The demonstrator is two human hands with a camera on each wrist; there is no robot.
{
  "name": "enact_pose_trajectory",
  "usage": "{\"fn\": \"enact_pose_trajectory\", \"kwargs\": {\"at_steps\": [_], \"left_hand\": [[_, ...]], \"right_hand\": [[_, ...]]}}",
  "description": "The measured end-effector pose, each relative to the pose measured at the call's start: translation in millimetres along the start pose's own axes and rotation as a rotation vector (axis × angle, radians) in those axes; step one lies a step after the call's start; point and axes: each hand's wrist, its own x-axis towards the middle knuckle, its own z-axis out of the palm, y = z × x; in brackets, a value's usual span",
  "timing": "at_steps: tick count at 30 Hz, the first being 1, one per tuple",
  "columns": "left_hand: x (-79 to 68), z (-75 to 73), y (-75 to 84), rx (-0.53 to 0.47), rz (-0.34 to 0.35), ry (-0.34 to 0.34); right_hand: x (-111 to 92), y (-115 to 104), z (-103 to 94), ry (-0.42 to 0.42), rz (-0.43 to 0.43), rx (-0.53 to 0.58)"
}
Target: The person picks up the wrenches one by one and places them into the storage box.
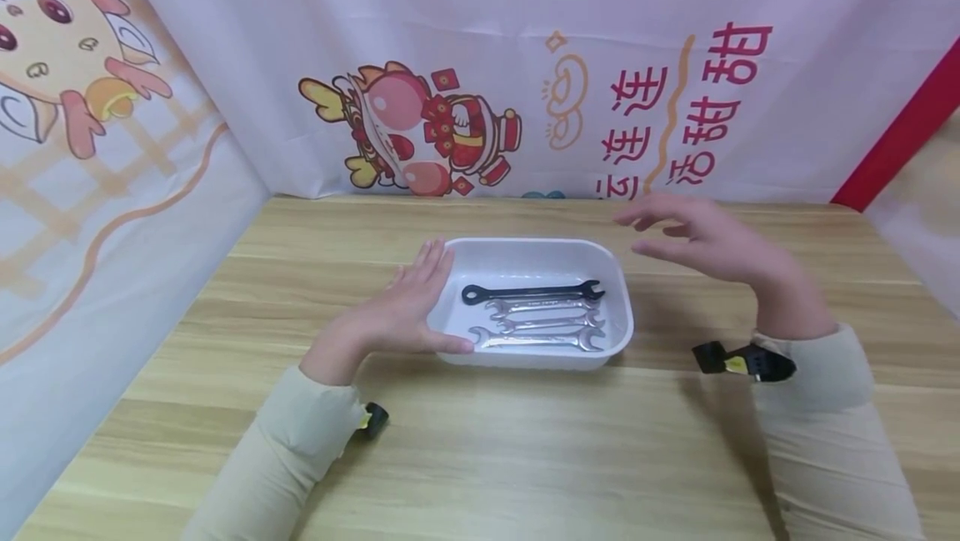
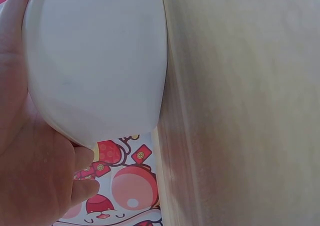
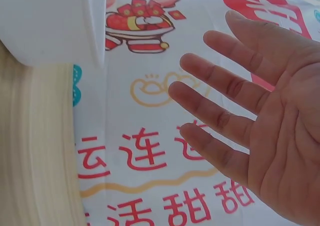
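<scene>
A white plastic tray [image 1: 536, 363] sits on the wooden table with wrenches lying inside it. At the far side is a black combination wrench [image 1: 532, 293], and nearer are three silver open-end wrenches [image 1: 536, 341]. My left hand [image 1: 405, 308] rests against the tray's left end, its fingers straight along the wall and the thumb by the near corner. In the left wrist view, the palm lies along the white tray wall [image 2: 100, 61]. Held above the table past the tray's right end, my right hand [image 1: 697, 237] touches nothing; its fingers are spread and relaxed [image 3: 280, 106].
The wooden table [image 1: 480, 449] stretches out around the tray. A white printed cloth [image 1: 480, 24] with cartoon figures and red characters hangs behind the table, and another cartoon cloth [image 1: 112, 216] hangs along the left side. Each wrist carries a small black camera [image 1: 772, 363].
</scene>
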Motion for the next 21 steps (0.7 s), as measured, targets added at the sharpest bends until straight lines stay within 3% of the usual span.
{"fn": "enact_pose_trajectory", "kwargs": {"at_steps": [12,21], "left_hand": [[1.6,0.7,-1.1,-0.011,-0.001,0.007],[0.6,-0.2,-0.7,-0.006,0.000,0.002]], "right_hand": [[-18,21,-23.9,0.084,0.094,-0.035],[-25,37,-32.9,0.072,0.194,-0.077]]}}
